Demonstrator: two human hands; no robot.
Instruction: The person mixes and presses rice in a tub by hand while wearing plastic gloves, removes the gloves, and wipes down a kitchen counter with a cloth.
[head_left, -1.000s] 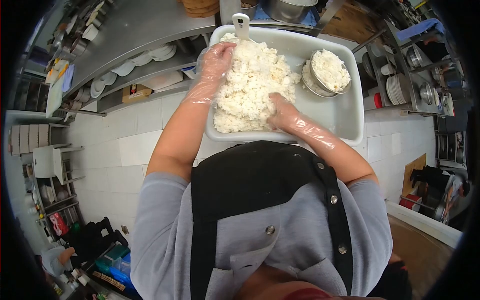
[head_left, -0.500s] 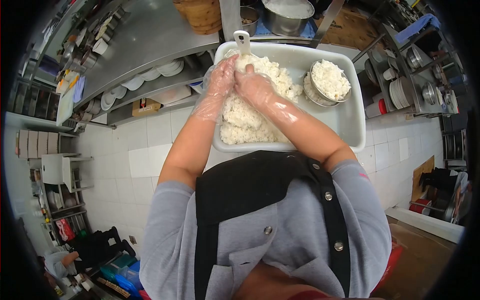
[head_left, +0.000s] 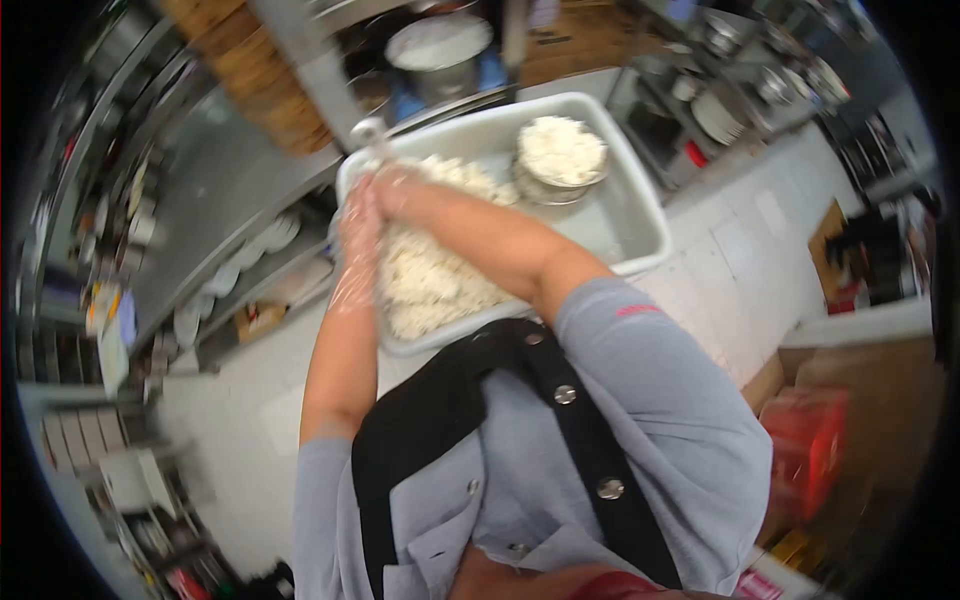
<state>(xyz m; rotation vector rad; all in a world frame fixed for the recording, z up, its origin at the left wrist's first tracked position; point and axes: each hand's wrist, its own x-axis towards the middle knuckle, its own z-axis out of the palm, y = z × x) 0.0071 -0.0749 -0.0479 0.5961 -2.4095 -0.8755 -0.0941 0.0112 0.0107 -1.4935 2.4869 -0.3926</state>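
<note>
My left hand (head_left: 358,222) and my right hand (head_left: 402,192), both in clear plastic gloves, are pressed together above the left end of a white plastic tub (head_left: 650,228). Their fingers are closed and blurred; whatever lies between them is hidden. Below and beside them, a heap of cooked white rice (head_left: 440,285) fills the left part of the tub. The pale handle of a rice paddle (head_left: 370,131) sticks up just beyond my hands. Toward the tub's far right, a metal bowl (head_left: 555,192) heaped with rice stands apart from both hands.
A steel counter (head_left: 225,165) with stacked white dishes (head_left: 245,262) on its lower shelf runs along the left. Behind the tub stand a large metal pot (head_left: 440,70) and bamboo steamers (head_left: 250,80). Crockery shelves are at the right, and a red container (head_left: 805,450) at lower right.
The whole view has swung, so the tub appears tilted and further left. My hands stay together at the tub's left end, now blurred.
</note>
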